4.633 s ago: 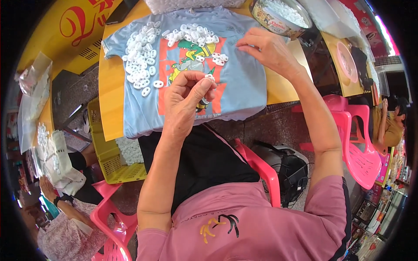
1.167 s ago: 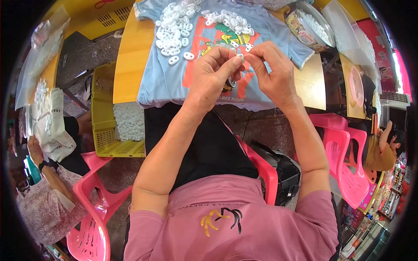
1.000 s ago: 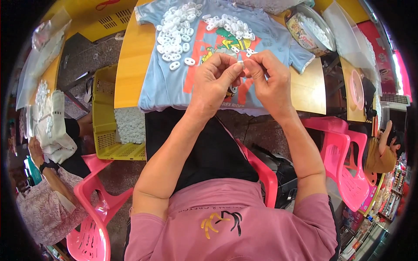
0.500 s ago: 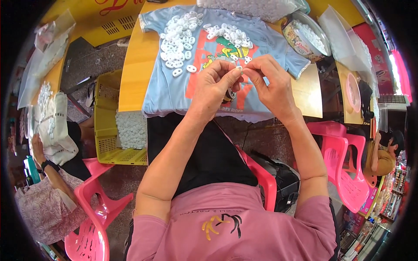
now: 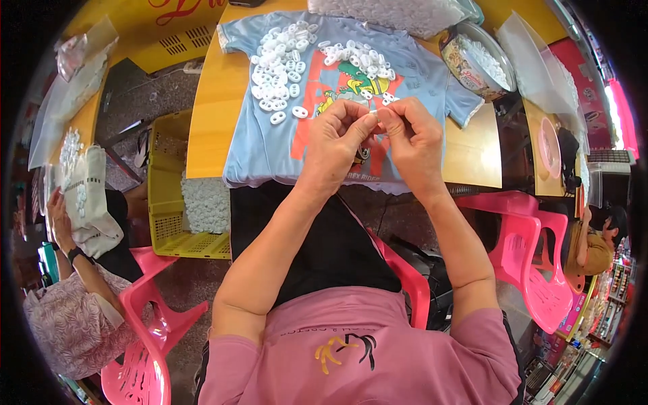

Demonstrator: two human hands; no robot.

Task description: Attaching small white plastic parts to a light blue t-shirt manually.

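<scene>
Single fisheye view from the wearer's head, downward and close over fingers (image 5: 344,111) and table (image 5: 209,135)

Red script (image 5: 183,9) on yellow panel (image 5: 128,48); lettering (image 5: 363,177) on blue T-shirt (image 5: 260,145), pink shirt (image 5: 378,381), round tin (image 5: 466,69)

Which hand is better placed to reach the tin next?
Probably the right hand: the tin stands beyond it on that side, while the left hand is farther away.
</scene>
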